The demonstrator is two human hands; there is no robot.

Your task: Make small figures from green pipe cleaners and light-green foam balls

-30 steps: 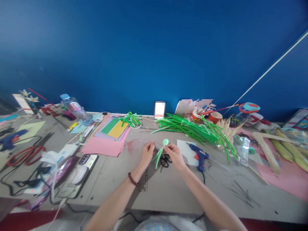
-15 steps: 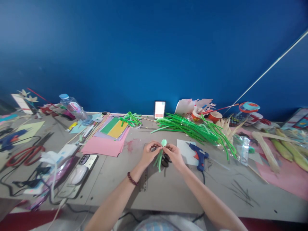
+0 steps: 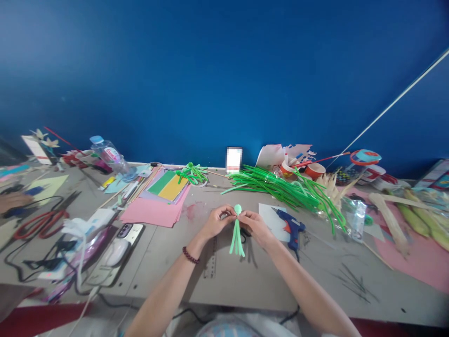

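Observation:
Between my two hands is a light green pipe-cleaner figure (image 3: 237, 239), with a round knob on top and several straight strands fanning downward. My left hand (image 3: 221, 220) pinches it just under the knob from the left. From the right, the fingertips of my right hand (image 3: 254, 224) close on the same spot. Behind the strands, dark handles, seemingly scissors (image 3: 244, 233), lie on the table, mostly hidden. A clear ruler (image 3: 210, 262) lies below my left wrist. To the right, a blue glue gun (image 3: 293, 230) rests on white paper (image 3: 268, 216).
Green pipe cleaners (image 3: 277, 185) are piled behind my hands, near small twisted green pieces (image 3: 192, 174). On the left are coloured sheets (image 3: 154, 208), a phone (image 3: 115, 255), red-handled scissors (image 3: 42, 224), a bottle (image 3: 112, 157) and cables. Another person's hand (image 3: 14, 202) is at far left. Corn husks (image 3: 391, 220) lie right.
The figure has turned so its strands hang straighter and more spread toward me. Both my hands keep their pinch. Another person's hand has appeared at the far left, over the other glue gun.

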